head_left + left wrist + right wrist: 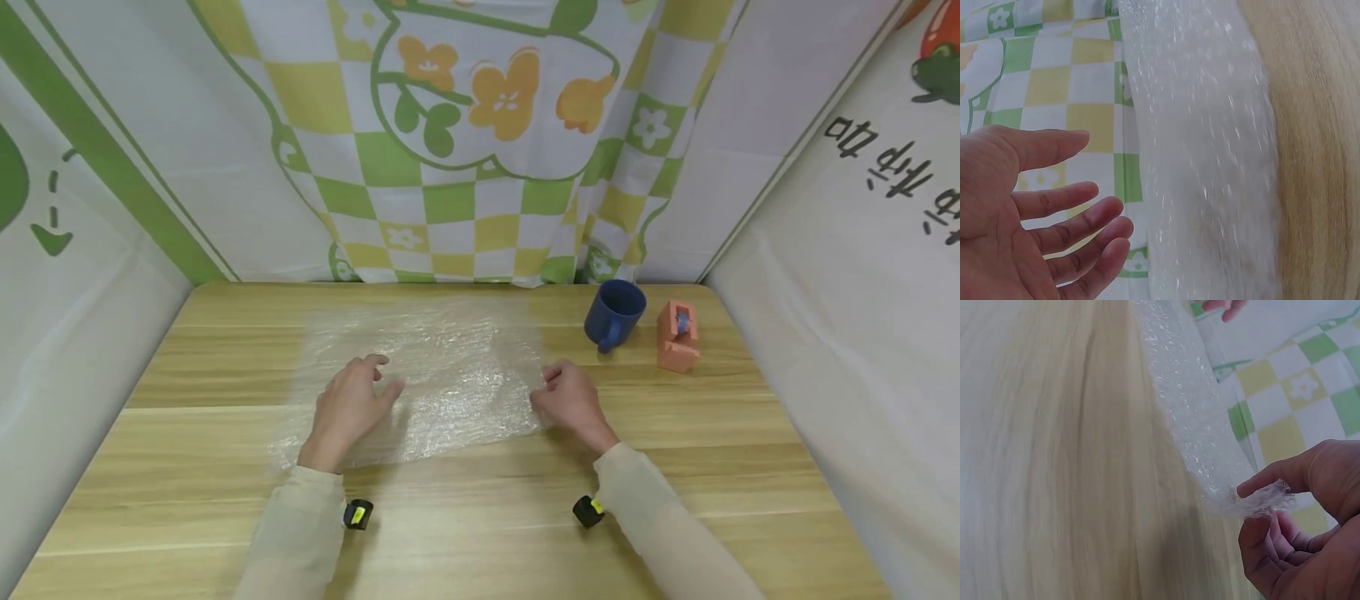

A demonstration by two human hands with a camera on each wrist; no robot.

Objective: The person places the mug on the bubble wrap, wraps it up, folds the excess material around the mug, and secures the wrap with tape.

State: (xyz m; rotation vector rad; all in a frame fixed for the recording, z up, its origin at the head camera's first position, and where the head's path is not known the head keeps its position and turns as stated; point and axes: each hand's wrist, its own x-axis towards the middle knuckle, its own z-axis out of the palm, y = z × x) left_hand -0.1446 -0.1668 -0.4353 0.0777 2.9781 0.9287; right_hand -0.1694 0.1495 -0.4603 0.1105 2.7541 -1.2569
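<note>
A clear sheet of bubble wrap [450, 375] lies spread on the wooden table. My right hand [572, 402] pinches its right edge between thumb and fingers, and the crumpled corner shows in the right wrist view between the thumb and fingers [1285, 469]. Over the sheet's left part hovers my left hand [351, 408], fingers apart and loosely bent. In the left wrist view the left palm [997, 219] faces the camera with nothing in it, and the bubble wrap [1210, 150] is beyond the fingertips.
A blue mug [615, 315] stands at the back right of the table [465, 533], its handle toward me. Right of it is a pink tape dispenser [677, 337]. A checkered curtain [472, 200] hangs along the table's back edge, with white fabric walls on both sides.
</note>
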